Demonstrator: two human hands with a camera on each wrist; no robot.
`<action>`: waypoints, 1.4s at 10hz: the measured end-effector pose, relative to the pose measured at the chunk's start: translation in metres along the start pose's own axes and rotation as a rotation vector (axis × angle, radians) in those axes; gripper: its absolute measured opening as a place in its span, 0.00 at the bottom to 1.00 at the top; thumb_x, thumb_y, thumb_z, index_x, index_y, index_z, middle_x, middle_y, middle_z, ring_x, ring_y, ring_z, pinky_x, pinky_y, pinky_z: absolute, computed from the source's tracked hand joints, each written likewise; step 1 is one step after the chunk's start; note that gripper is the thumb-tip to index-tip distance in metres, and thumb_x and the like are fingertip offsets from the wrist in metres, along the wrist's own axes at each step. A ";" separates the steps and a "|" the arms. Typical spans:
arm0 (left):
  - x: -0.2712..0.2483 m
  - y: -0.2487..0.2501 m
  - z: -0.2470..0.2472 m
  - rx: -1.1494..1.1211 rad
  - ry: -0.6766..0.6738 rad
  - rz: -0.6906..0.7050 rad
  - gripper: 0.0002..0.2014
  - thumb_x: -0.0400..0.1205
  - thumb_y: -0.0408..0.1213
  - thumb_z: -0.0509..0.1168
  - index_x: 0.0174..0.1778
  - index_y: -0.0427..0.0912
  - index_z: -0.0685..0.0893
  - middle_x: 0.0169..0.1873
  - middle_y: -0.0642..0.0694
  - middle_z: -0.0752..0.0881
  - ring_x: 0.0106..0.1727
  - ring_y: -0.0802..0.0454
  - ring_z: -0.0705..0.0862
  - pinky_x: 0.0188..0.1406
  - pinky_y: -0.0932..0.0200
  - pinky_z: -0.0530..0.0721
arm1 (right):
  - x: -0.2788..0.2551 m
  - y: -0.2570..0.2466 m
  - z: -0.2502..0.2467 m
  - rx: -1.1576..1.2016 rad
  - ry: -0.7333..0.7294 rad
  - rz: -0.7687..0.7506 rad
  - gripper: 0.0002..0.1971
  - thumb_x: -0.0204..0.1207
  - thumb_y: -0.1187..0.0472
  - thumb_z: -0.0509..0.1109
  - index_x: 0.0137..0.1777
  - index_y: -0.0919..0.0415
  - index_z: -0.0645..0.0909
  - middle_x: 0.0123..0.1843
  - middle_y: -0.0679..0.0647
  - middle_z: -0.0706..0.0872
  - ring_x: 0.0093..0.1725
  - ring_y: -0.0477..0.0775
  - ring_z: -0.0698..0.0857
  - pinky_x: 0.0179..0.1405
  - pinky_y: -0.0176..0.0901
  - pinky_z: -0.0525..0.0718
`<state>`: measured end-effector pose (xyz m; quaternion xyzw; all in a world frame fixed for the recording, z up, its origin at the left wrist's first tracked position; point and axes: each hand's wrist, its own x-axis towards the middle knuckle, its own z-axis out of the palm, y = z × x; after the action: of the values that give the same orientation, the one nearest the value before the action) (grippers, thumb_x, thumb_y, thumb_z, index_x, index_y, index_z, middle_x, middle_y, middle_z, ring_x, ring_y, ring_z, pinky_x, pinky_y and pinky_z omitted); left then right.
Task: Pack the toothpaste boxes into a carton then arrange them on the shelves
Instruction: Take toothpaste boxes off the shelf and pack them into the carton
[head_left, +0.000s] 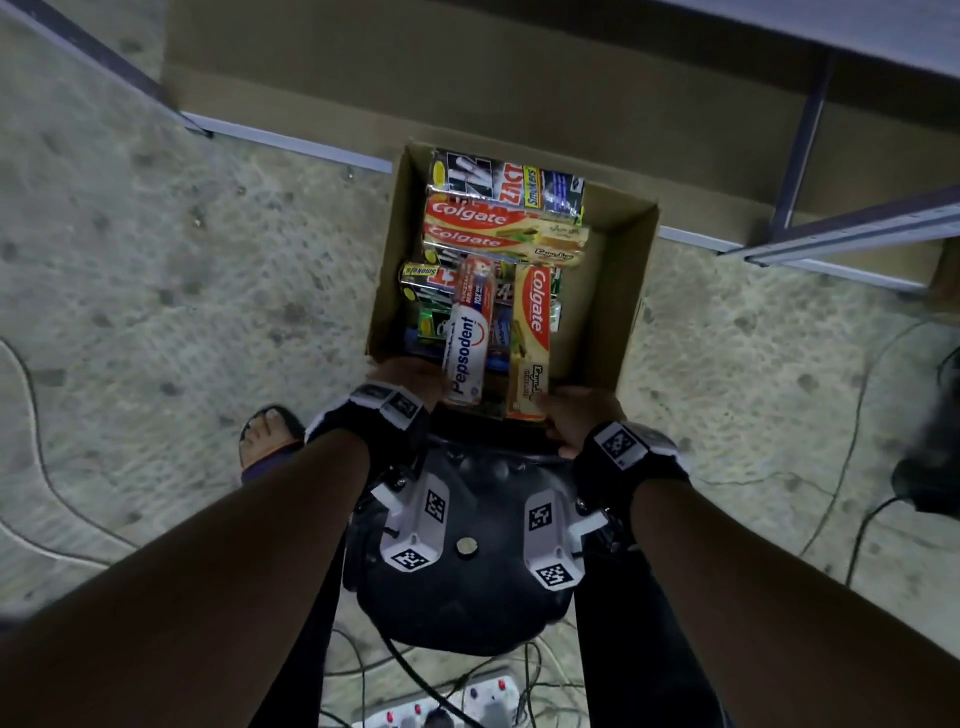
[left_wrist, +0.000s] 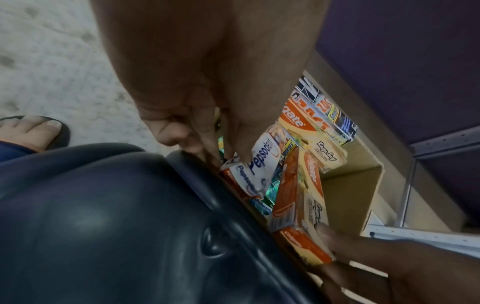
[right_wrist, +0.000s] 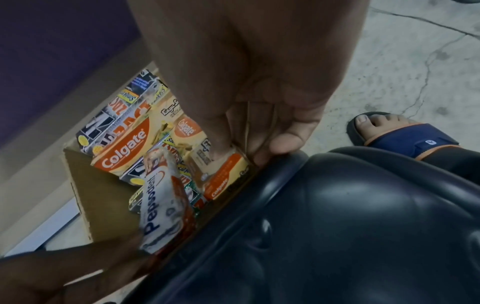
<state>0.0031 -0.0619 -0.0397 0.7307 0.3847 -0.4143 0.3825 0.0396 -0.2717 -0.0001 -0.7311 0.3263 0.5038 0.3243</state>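
An open brown carton (head_left: 623, 291) stands on the floor, holding several toothpaste boxes. A Zact Smokers box (head_left: 506, 182) and two Colgate boxes (head_left: 488, 218) lie across its far end. A white Pepsodent box (head_left: 467, 338) and another Colgate box (head_left: 535, 332) lean on the pile toward me. My left hand (head_left: 402, 382) grips the carton's near wall beside the Pepsodent box (left_wrist: 262, 158), fingers (left_wrist: 205, 142) inside. My right hand (head_left: 574, 415) grips the same wall, its thumb (right_wrist: 218, 148) pressing the leaning Colgate box (right_wrist: 223, 179). The carton's right part shows bare cardboard.
A black plastic seat (head_left: 467, 587) sits between my legs, against the carton's near side. A metal shelf frame (head_left: 800, 135) and a large cardboard sheet (head_left: 467, 78) stand behind the carton. A power strip (head_left: 447, 706) and cables (head_left: 857, 415) lie on the floor. My sandalled foot (head_left: 270, 436) is at left.
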 end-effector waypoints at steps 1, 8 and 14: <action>-0.001 0.001 -0.001 0.140 -0.004 0.078 0.12 0.82 0.39 0.70 0.59 0.43 0.89 0.63 0.45 0.87 0.65 0.43 0.83 0.57 0.59 0.78 | -0.001 -0.003 0.002 -0.131 0.009 -0.058 0.14 0.81 0.53 0.69 0.62 0.58 0.87 0.60 0.58 0.89 0.63 0.62 0.85 0.64 0.56 0.84; 0.046 0.045 -0.022 0.060 -0.099 -0.013 0.30 0.73 0.60 0.75 0.68 0.49 0.82 0.59 0.46 0.86 0.57 0.41 0.86 0.57 0.42 0.87 | 0.042 -0.062 -0.018 -0.281 -0.041 -0.085 0.31 0.71 0.36 0.74 0.49 0.70 0.84 0.47 0.65 0.90 0.44 0.64 0.90 0.48 0.64 0.91; 0.071 0.029 -0.021 -0.237 -0.227 -0.024 0.39 0.49 0.53 0.88 0.59 0.58 0.87 0.49 0.46 0.92 0.42 0.44 0.93 0.35 0.39 0.91 | 0.072 -0.051 -0.001 -0.129 -0.050 -0.031 0.43 0.33 0.29 0.80 0.46 0.58 0.88 0.43 0.61 0.93 0.43 0.66 0.92 0.44 0.70 0.90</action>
<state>0.0605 -0.0375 -0.0888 0.6243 0.3938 -0.4507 0.5020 0.1013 -0.2541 -0.0610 -0.7427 0.2736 0.5366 0.2925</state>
